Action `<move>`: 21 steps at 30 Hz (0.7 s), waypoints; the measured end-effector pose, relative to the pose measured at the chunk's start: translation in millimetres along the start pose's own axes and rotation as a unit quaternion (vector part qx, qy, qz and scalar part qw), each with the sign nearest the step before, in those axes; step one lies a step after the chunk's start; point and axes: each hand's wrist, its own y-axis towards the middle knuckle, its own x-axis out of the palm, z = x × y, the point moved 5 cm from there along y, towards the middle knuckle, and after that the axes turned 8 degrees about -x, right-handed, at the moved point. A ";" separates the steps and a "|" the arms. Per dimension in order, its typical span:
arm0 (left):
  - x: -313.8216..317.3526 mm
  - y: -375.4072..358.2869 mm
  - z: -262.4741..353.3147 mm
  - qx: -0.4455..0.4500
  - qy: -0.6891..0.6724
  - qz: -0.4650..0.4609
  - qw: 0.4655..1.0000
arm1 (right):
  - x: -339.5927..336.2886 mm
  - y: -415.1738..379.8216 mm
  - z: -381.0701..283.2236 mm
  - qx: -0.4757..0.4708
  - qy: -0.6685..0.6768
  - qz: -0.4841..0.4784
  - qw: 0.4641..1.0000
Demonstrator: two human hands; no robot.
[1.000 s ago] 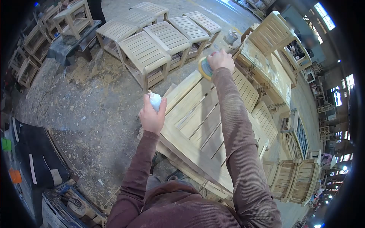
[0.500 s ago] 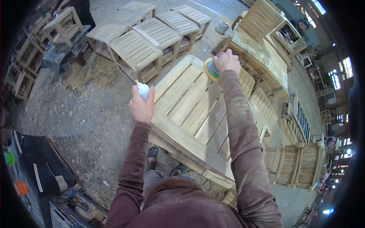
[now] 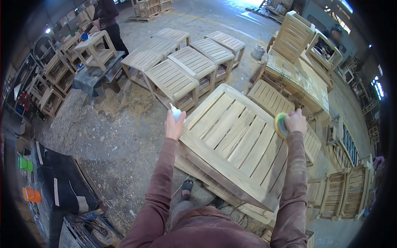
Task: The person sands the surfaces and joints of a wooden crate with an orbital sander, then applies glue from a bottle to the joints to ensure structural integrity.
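Note:
In my left hand is a small white bottle with its nozzle pointing up, held just past the left edge of a slatted wooden tabletop. My right hand grips a round yellow-and-green tape roll or disc, which stands on its edge over the tabletop's right side. Whether the disc touches the wood cannot be made out. The tabletop rests on other wooden pieces, partly hidden below it.
Slatted stools stand beyond the tabletop. A wooden bench with a cardboard-like top is at the right. Another person stands at the back left. A black-covered surface lies at the lower left.
My right hand and the disc have moved from the tabletop's far corner along to its right side. The camera view has shifted, and my left hand still holds the bottle.

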 end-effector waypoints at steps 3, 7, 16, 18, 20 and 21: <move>11.8 5.2 -11.3 -0.053 -0.167 -0.107 0.979 | -10.6 -2.8 57.2 0.018 -0.031 0.024 0.999; 4.8 -10.9 -12.3 -0.049 -0.105 -0.063 0.991 | -11.9 -1.0 92.8 0.067 -0.001 -0.010 0.998; -13.9 -52.5 9.5 -0.061 -0.063 0.002 0.996 | 14.1 -7.0 -94.1 -0.164 -0.034 -0.075 0.983; -15.8 -51.5 6.6 -0.055 -0.073 0.000 0.996 | 25.9 -5.2 -136.4 -0.164 0.012 -0.079 0.983; -15.1 -49.2 2.1 -0.053 -0.093 -0.004 0.994 | 38.0 -2.5 -172.3 -0.143 0.059 -0.082 0.985; -14.4 -48.3 -0.7 -0.053 -0.117 -0.005 0.992 | 40.0 -4.6 -189.3 -0.147 0.072 -0.086 0.983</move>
